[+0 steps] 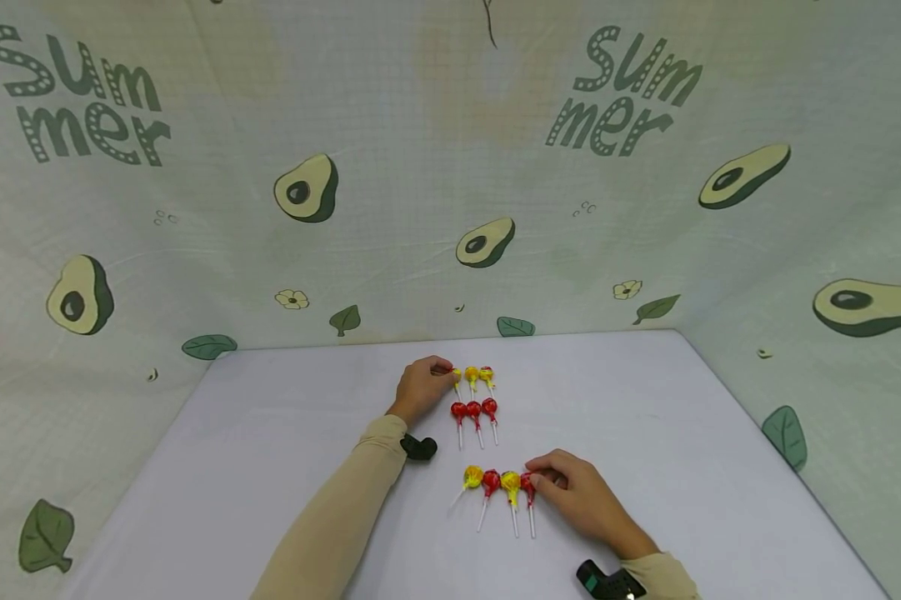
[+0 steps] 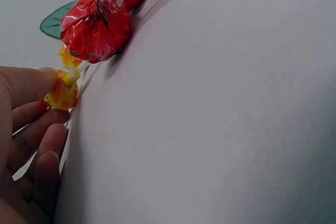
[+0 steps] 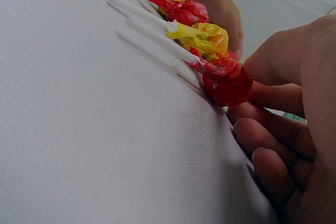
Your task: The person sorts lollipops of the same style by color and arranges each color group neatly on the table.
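At the far end of the table, my left hand (image 1: 422, 387) pinches the wrapped head of a yellow lollipop (image 2: 64, 94) between thumb and fingers. It is the leftmost of three yellow lollipops in a row. Just in front of them lie three red lollipops (image 1: 474, 410), sticks toward me. Nearer to me, my right hand (image 1: 581, 496) pinches the head of a red lollipop (image 3: 228, 85) at the right end of another row. Beside it lie a yellow lollipop (image 1: 511, 483), a red one (image 1: 491, 482) and, leftmost, a tilted yellow one (image 1: 473, 477).
The lollipops lie on a white-covered table (image 1: 285, 417). A cloth printed with avocados and leaves (image 1: 390, 267) hangs behind the table and along its sides. A black device sits on the left wrist (image 1: 418, 447) and another on the right wrist (image 1: 610, 581).
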A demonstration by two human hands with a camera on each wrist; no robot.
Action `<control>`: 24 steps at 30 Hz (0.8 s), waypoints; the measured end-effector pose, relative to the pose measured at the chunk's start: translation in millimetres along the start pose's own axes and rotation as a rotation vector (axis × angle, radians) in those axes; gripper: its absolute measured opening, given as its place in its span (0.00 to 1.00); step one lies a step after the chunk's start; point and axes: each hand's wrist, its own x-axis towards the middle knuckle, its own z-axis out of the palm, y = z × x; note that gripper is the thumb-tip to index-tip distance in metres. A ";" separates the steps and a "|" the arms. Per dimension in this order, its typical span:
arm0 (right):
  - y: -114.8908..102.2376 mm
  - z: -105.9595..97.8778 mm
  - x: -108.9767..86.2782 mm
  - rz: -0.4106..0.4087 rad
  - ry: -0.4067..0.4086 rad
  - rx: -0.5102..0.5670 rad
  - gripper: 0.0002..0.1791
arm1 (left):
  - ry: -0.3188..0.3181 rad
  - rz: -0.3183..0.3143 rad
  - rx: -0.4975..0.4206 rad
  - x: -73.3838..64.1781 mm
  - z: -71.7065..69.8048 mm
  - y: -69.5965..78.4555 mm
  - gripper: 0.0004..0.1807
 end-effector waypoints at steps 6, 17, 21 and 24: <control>-1.8 -0.7 -0.1 -0.002 -0.001 0.016 0.07 | 0.003 0.002 0.009 -0.8 1.6 0.4 0.12; -1.5 0.6 -0.2 -0.007 0.012 0.002 0.07 | -0.005 0.018 0.010 -0.2 2.2 -2.0 0.12; -1.5 0.6 0.1 0.001 0.008 0.006 0.07 | -0.015 0.043 0.004 -0.1 0.6 -2.9 0.12; -1.3 0.3 0.2 0.012 0.001 0.007 0.07 | -0.025 0.057 0.005 0.5 0.0 -4.0 0.13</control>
